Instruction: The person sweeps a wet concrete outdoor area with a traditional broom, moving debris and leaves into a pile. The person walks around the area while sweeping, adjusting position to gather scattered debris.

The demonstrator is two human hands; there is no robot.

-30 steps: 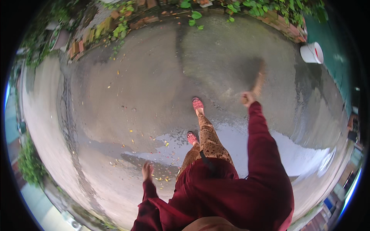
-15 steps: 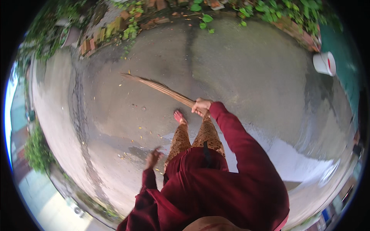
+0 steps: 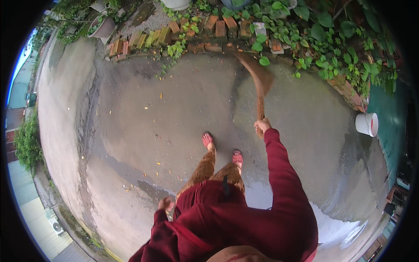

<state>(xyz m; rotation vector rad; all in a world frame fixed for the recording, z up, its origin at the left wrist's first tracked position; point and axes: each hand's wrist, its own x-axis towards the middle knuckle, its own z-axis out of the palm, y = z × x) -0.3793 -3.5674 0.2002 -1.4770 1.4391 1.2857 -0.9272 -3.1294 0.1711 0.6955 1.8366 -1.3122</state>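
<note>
My right hand [image 3: 262, 126] is stretched forward in a dark red sleeve and grips the handle of a straw broom [image 3: 259, 83]. The broom's bristles reach ahead across the wet concrete ground [image 3: 144, 118] toward the brick edging. My left hand [image 3: 165, 204] hangs at my side by my hip, fingers loosely curled, holding nothing that I can see. My feet in red sandals [image 3: 207, 140] stand on the concrete just left of the broom hand.
A row of bricks [image 3: 183, 32] and leafy green plants [image 3: 331, 39] border the far edge. A white bucket [image 3: 366, 124] stands at the right. Pots [image 3: 103, 28] sit at the far left. Small yellow leaves lie scattered on the concrete. A cracked strip runs along the left.
The broom has swung from pointing far left to pointing straight ahead toward the bricks. My view has moved closer to the brick border. My left hand stayed by my hip.
</note>
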